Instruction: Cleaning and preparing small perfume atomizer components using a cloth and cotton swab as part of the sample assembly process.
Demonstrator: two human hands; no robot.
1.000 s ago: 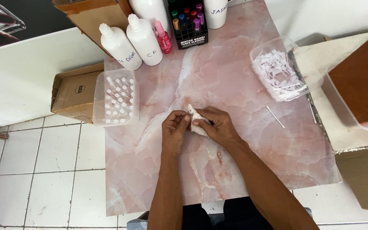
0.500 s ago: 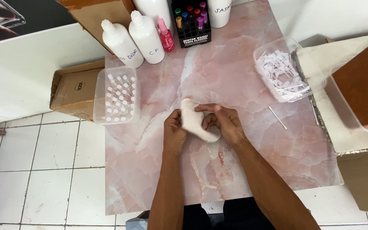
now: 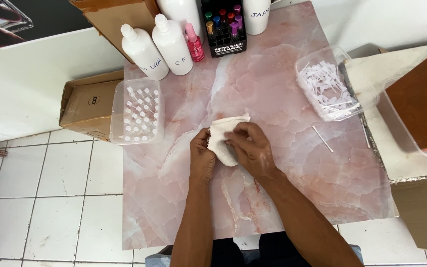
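Change: half a second ago the cloth [image 3: 225, 140] was bunched into a rounded wad between both hands; now it is spread flatter, with a corner laid out toward the bottles. A second ago only a small crumpled piece showed under the fingers.
Meaning: the cloth is judged to be in the course of being opened out or refolded on the table [image 3: 282, 89]; the hands have barely shifted over the slab.
Cloth: white, soft, lying on the pink marbled table near its middle, pressed flat at its near end, free at its far corner.
Left hand [image 3: 201, 157]: fingers curled, thumb and fingertips pinched on the cloth's left edge; the grip is closed on the fabric.
Right hand [image 3: 252, 150]: fingers bent and drawn together over the cloth's right side, tips pressed down on it; a fold is held under them, though how much is hidden by the hand.
Tub [image 3: 138, 110]: clear, filled with small vials, at the table's left edge, well apart from the hands.
Tray [image 3: 333, 81]: clear, holding white sticks, at the right, untouched.
Stick [image 3: 322, 138]: one white stick lying loose on the table, near the right hand but apart from it.
Bottles [image 3: 158, 45]: two white ones standing at the far edge, beside a pink one.
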